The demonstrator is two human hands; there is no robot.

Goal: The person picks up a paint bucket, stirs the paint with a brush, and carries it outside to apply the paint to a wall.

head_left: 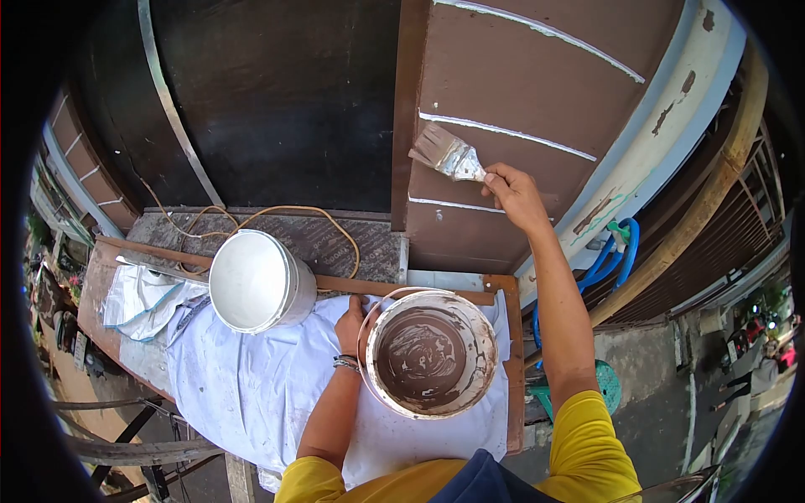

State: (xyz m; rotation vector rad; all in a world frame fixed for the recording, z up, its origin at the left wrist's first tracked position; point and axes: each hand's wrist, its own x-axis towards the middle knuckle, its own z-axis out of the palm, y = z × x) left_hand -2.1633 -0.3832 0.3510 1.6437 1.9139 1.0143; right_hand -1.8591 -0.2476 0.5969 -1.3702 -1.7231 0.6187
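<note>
My right hand (513,194) is closed round the handle of a wide paintbrush (457,159). The brush's paint-smeared bristles point up and left, over the brown wall (495,88) with its white grooves. Below, a white bucket (489,360) holds brown paint (419,356) and has drips on its rim and inner wall. My left hand (350,325) is at the bucket's left side, beside its wire handle and the wooden strip. Its fingers are curled, but what they grip is partly hidden. Under the bucket lies a white cloth (251,386).
A second white bucket (299,289) stands on the left, near a clear plastic bag (138,293). An orange cable (323,210) loops behind it. A bamboo pole (721,180), a pale pillar (662,117) and a blue hose (608,264) are to the right.
</note>
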